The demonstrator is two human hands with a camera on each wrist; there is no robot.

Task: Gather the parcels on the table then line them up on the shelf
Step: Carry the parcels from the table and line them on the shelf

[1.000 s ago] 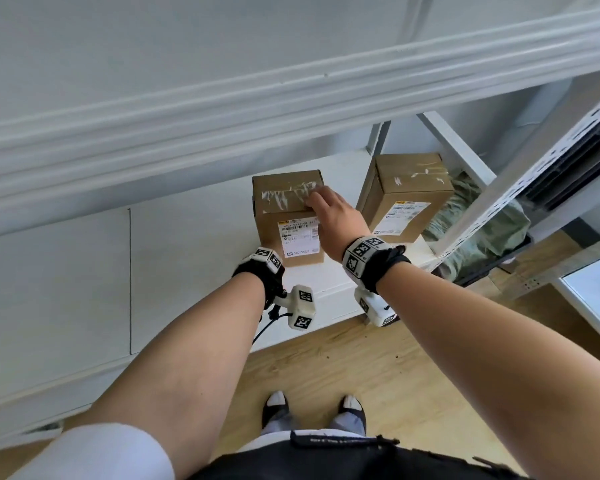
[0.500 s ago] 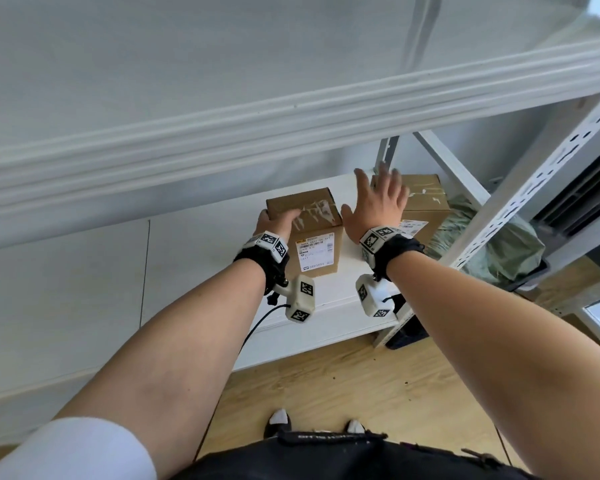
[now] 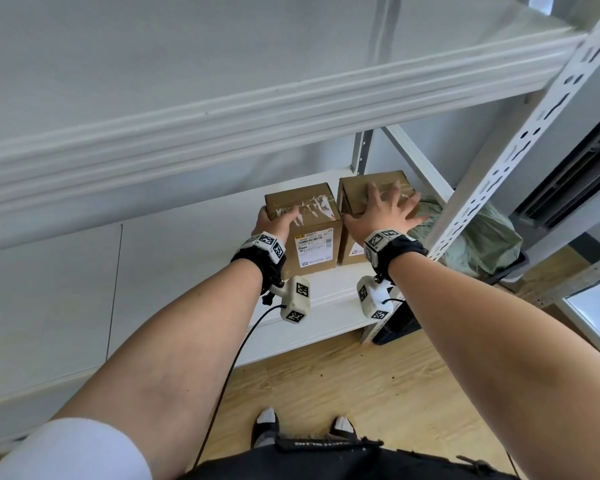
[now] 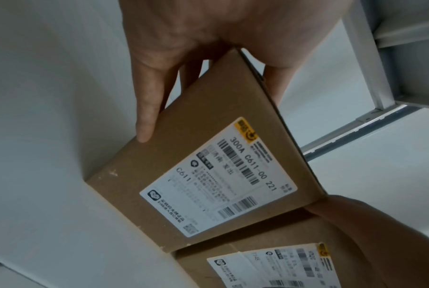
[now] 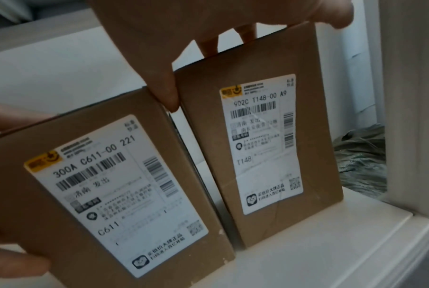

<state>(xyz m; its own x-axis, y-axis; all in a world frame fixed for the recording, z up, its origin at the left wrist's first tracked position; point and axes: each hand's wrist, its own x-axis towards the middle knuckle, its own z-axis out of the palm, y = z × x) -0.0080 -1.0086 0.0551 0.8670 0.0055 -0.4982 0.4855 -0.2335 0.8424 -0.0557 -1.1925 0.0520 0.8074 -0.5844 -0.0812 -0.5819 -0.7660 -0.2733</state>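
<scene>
Storeroom: slotted metal shelving (image 3: 520,140); labelled parcels (image 3: 312,233)

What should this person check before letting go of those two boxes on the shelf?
1. Both parcels on the shelf: ok.
2. Labels face front on the left parcel and the right parcel: ok.
3. Parcels side by side, a narrow gap between them: ok.
4. Fronts level with each other: cannot tell.
5. Left hand grips the left parcel: ok.
6. Right hand lies spread over the right parcel's top: ok.
</scene>
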